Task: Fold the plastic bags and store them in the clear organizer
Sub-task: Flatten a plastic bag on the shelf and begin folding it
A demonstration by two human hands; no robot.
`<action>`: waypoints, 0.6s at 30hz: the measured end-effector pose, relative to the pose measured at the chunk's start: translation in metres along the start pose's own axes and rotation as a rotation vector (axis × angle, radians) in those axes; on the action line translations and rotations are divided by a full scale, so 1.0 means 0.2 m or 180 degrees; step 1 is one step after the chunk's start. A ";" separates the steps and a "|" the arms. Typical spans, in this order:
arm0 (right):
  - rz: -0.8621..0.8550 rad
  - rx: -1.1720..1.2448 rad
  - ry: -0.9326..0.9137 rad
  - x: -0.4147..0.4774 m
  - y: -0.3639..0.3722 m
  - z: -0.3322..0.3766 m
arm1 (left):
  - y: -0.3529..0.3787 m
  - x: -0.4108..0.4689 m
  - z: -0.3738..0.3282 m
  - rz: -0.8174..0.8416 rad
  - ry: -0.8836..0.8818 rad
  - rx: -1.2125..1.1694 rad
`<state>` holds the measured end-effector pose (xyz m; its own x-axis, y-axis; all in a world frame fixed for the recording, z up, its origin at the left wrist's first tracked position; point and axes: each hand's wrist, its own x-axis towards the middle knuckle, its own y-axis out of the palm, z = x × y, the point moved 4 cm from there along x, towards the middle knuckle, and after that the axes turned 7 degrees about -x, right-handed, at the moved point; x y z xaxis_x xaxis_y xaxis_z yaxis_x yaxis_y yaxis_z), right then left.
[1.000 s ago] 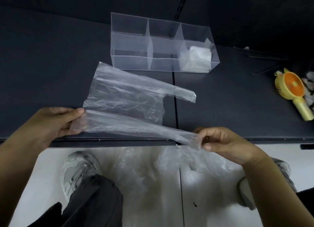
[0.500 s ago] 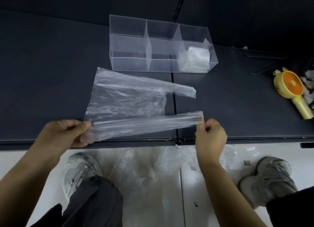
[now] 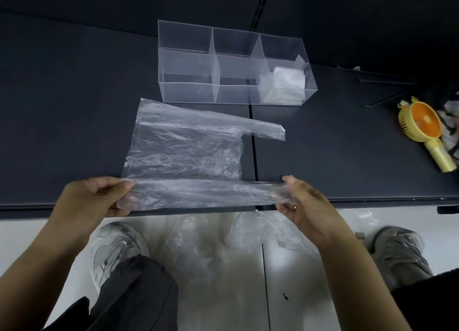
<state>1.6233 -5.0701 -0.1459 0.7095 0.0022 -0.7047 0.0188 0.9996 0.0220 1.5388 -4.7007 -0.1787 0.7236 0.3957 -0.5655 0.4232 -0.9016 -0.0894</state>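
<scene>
Grips pinch opposite ends of the nearest strip of the plastic bag (image 3: 188, 152), left hand (image 3: 99, 196) at its base, right hand (image 3: 305, 201) at its handle, long axis parallel to the clear organizer (image 3: 188, 91) just beyond.

A dark table (image 3: 74, 107) fills the far half of the view, with a narrow seam (image 3: 253, 137) running near to far through its middle. At its right end lies a yellow handheld fan (image 3: 422, 127) with an orange face. Thin black rods (image 3: 387, 92) lie just beyond it. On the pale floor (image 3: 49, 244) stand a left shoe (image 3: 116, 251) and a right shoe (image 3: 397, 251), both grey, and a dark trouser leg (image 3: 134, 293) covers part of the left one.
</scene>
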 end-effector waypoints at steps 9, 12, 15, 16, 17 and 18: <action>-0.1394 -0.1222 -0.0790 0.00 -0.21 0.01 | 0.08 0.00 0.02 0.0128 0.0107 0.0176; -0.2105 -0.1832 -0.0859 0.00 -0.27 0.02 | 0.14 -0.02 0.01 0.0242 0.0084 0.0446; -0.2887 -0.2736 -0.1009 -0.02 -0.22 0.07 | 0.12 -0.04 -0.07 -0.0330 0.0565 0.1497; -0.2996 -0.2896 -0.1276 -0.04 -0.14 0.10 | 0.11 -0.05 -0.12 -0.0685 0.0946 0.1930; -0.2928 -0.2980 -0.1664 -0.05 -0.03 0.12 | 0.13 -0.08 -0.18 -0.0972 0.1451 0.2192; -0.2658 -0.3062 -0.2095 -0.06 0.11 0.13 | 0.17 -0.10 -0.22 -0.1070 0.1980 0.2289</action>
<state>1.6344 -5.0497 -0.1189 0.9248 -0.3326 0.1847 0.2984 0.3327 -0.8946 1.5634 -4.7304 -0.1341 0.8703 0.4843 0.0899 0.3766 -0.5366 -0.7551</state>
